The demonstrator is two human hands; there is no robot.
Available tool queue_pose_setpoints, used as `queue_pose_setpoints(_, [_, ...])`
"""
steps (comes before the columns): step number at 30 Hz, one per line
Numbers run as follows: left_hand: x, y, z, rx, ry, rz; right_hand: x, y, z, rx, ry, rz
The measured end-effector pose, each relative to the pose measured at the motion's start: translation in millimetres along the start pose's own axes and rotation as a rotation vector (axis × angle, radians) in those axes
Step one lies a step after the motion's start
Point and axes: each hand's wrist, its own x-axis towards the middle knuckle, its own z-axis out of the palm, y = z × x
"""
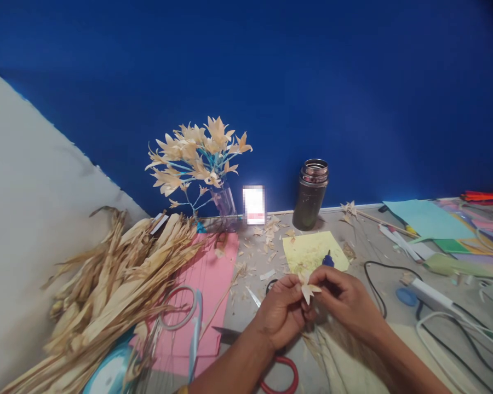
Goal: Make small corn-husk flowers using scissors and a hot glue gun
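Note:
My left hand (282,312) pinches a small pale flower made of dried husk (308,291) between thumb and fingers. On its other side, my right hand (345,298) closes its fingertips on the flower's petals. Just behind the right hand, a blue tool with a dark pointed nozzle (327,259) lies on a yellow paper sheet (312,246). Red-handled scissors (280,378) lie partly hidden under my left forearm. A second metal blade (253,297) shows beside the left hand.
Dried corn husks (107,290) pile up at the left, beside pink paper (213,306). A glass vase (225,203) holds finished husk flowers (201,153). A dark flask (311,194) stands by the blue wall. Cables (394,265) and coloured paper (435,219) lie right; scraps (271,232) litter the table.

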Motion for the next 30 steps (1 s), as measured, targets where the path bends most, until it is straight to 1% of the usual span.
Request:
queue_pose_setpoints(4, [1, 1, 0.6, -0.002, 0.018, 0.014, -1, 0, 0, 0.039, -0.011, 0.045])
queue_pose_setpoints(7, [0, 3, 1.8, 0.038, 0.037, 0.017, -1, -1, 1, 0.107, -0.021, 0.08])
queue_pose_setpoints(10, [0, 7, 2.0, 0.104, 0.053, 0.039, -2, 1, 0, 0.224, -0.091, 0.145])
queue_pose_setpoints(13, [1, 10, 1.2, 0.204, 0.03, 0.068, -3, 6, 0, 0.322, -0.162, 0.232])
queue_pose_setpoints(16, [1, 13, 0.8, 0.28, 0.006, 0.101, -2, 11, -1, 0.382, -0.182, 0.278])
queue_pose_setpoints(19, [2, 14, 1.3, 0.324, -0.006, 0.14, 0, 12, -2, 0.408, -0.181, 0.268])
queue_pose_setpoints(22, [3, 12, 1.8, 0.371, -0.014, 0.193, 1, 11, -1, 0.391, -0.138, 0.251])
queue_pose_setpoints(26, [3, 9, 1.8, 0.419, -0.017, 0.307, -1, 10, 2, 0.404, -0.084, 0.278])
queue_pose_setpoints(30, [1, 12, 3.3, 0.522, 0.001, 0.408, -3, 11, 5, 0.432, -0.061, 0.298])
